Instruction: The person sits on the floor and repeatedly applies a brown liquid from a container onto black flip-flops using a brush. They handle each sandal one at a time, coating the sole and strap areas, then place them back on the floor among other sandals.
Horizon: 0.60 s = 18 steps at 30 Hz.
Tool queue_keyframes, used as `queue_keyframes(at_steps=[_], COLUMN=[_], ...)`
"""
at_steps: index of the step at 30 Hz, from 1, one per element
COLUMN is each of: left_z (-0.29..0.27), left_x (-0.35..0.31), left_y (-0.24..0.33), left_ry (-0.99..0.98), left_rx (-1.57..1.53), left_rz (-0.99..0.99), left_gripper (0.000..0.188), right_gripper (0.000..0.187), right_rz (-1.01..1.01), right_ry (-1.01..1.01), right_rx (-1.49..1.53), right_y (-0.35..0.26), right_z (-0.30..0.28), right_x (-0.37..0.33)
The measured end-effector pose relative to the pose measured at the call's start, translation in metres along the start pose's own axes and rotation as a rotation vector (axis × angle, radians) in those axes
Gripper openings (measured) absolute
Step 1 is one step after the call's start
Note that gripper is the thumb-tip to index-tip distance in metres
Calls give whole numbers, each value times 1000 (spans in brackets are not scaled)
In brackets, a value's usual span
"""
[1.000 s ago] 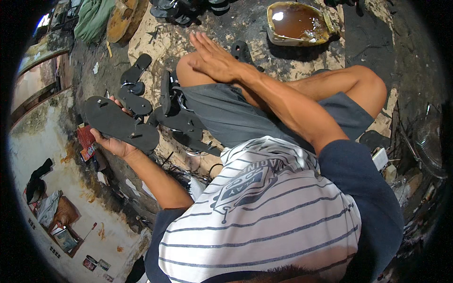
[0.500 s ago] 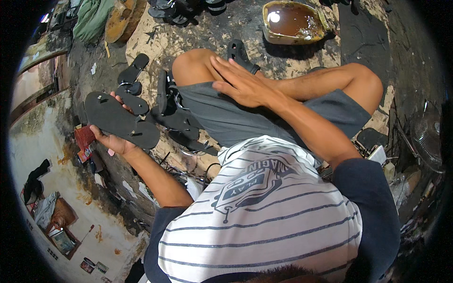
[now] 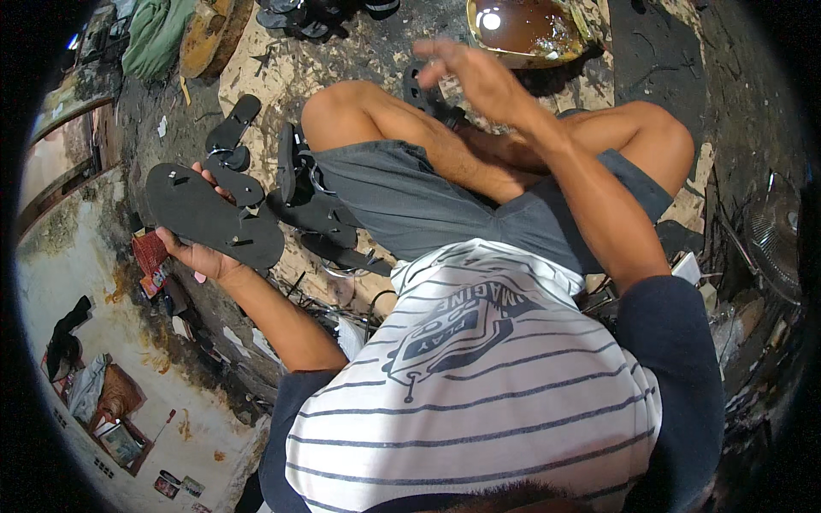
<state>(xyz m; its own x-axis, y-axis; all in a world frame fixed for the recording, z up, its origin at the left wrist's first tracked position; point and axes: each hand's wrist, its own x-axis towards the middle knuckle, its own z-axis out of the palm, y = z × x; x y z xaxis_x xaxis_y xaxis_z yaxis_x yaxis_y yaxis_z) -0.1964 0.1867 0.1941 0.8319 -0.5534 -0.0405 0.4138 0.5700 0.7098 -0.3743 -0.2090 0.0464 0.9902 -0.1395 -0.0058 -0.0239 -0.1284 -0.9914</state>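
My left hand [image 3: 203, 259] is closed round the edge of a black sandal sole [image 3: 209, 214], held up at the left. Small strap ends poke through the sole's upward face. My right hand [image 3: 483, 81] is in the air beyond my shins, slightly blurred, with its fingers apart and nothing seen in it. It is close to the near side of a yellowish tub [image 3: 513, 61] of brown liquid. Below that hand, a dark clog [image 3: 416, 90] is on my foot, partly covered.
Black flip-flops [image 3: 316, 218] lie in a cluster beside my left knee, with another sandal [image 3: 235, 124] farther out. More dark footwear [image 3: 304, 19] is at the far edge. On the right stands a fan [image 3: 774, 227]. Stained cardboard [image 3: 368, 64] covers part of the floor.
My right hand has lifted off my left knee and moved right and away, toward the tub. My left hand still holds the sole in nearly the same place.
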Motion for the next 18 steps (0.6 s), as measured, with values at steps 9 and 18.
queue_keyframes(at_steps=[9, 18], left_z=[2, -15], left_x=[-6, -5], left_y=[9, 3], left_ry=[31, 34], left_rx=[32, -59], left_rz=[32, 0], left_gripper=[84, 85], right_gripper=[81, 68], right_rz=[-137, -4], right_ry=[72, -264], right_rx=[-305, -355], right_y=[-3, -16], right_z=[128, 71], right_x=[95, -70])
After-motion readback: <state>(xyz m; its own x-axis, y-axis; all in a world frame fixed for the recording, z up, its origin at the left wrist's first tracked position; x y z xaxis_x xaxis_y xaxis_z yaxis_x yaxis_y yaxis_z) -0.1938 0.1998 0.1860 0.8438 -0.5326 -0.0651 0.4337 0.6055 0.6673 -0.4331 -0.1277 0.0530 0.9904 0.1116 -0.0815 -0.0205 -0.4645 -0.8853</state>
